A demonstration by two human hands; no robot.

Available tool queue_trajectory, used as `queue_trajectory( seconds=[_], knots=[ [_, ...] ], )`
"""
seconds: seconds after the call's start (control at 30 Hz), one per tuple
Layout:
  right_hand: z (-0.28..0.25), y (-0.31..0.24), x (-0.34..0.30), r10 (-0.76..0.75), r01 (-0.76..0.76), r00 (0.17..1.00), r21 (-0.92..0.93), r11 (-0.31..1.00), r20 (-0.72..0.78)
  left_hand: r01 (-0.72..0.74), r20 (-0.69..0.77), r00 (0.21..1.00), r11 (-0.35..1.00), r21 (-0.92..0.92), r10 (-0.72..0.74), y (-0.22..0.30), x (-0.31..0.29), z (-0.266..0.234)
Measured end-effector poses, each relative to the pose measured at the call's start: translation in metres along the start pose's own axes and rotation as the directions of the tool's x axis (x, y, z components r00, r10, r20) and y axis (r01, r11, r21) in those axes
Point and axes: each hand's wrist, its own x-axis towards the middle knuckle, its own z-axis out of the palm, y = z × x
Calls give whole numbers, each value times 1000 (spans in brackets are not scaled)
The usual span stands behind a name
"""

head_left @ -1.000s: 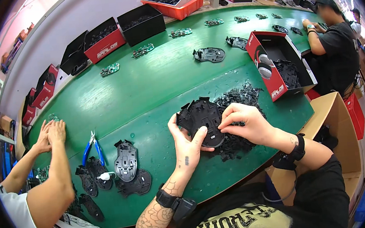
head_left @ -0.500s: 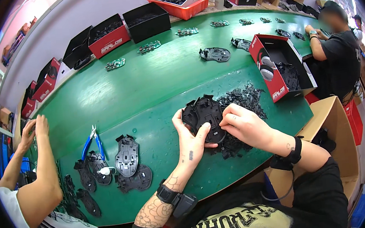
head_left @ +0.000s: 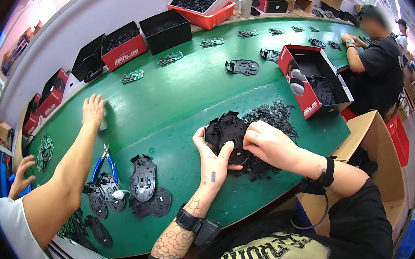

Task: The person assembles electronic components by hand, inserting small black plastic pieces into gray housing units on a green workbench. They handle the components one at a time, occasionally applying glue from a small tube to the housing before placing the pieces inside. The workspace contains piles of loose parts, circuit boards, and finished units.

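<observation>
My left hand [head_left: 212, 163] is wrapped round a black plastic mouse base [head_left: 230, 133], held above the green bench with its ribbed inside facing up. At the base's right edge my right hand [head_left: 271, 142] has its fingers pinched together; whatever lies between the fingertips is hidden. Behind and below both hands spreads a heap of small black plastic parts [head_left: 279, 117]. To the left lie blue-handled cutting pliers [head_left: 104, 167], with several more mouse bases [head_left: 143, 178] around them. A small white object [head_left: 119, 194] rests on one of these.
A co-worker's arm [head_left: 65, 180] reaches over the bench [head_left: 174, 92] at left. Green circuit boards [head_left: 169, 58] line the far side. A red and black box [head_left: 315, 84] of black parts stands at right, above an open cardboard box [head_left: 385, 162].
The co-worker's hand at left has swung right and forward over the bench, uncovering circuit boards. My hands keep their hold on the mouse base, nearly unmoved. The whole view has shifted slightly.
</observation>
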Motion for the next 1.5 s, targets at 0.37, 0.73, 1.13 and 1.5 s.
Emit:
queue_trajectory(
  seconds=[0.37, 0.73, 1.13, 1.5],
  knots=[
    [-5, 10, 2, 430, -616, 763, 744, 259, 482, -63, 61, 996, 998, 12, 63, -2, -3, 4],
    [-134, 75, 17, 585, -374, 747, 528, 763, -316, -233, 15, 972, 970, 66, 232, 1, -6, 4],
    [-165, 243, -11, 868, -899, 401, 54, 434, -294, -156, 97, 984, 985, 74, 148, -6, 3, 2],
    [-140, 87, 62, 285, -456, 890, -663, 593, -357, -148, 142, 980, 987, 63, 138, -12, 2, 2]
  ],
)
